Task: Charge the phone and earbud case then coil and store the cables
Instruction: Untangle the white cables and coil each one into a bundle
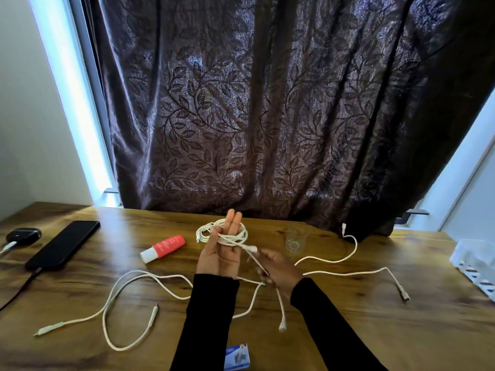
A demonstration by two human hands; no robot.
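1 white cable [223,235] coils around left hand [218,257]; right hand [278,267] pinches its end.

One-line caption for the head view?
Left hand holds a white cable coil while right hand wraps its end.

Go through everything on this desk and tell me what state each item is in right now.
phone: flat, cable plugged in
earbud case: cable plugged in
coiled cable: wound around left hand
right hand: pinches the cable's tail
loose cables: uncoiled on desk
tube: lying, capped
glass: upright, looks empty
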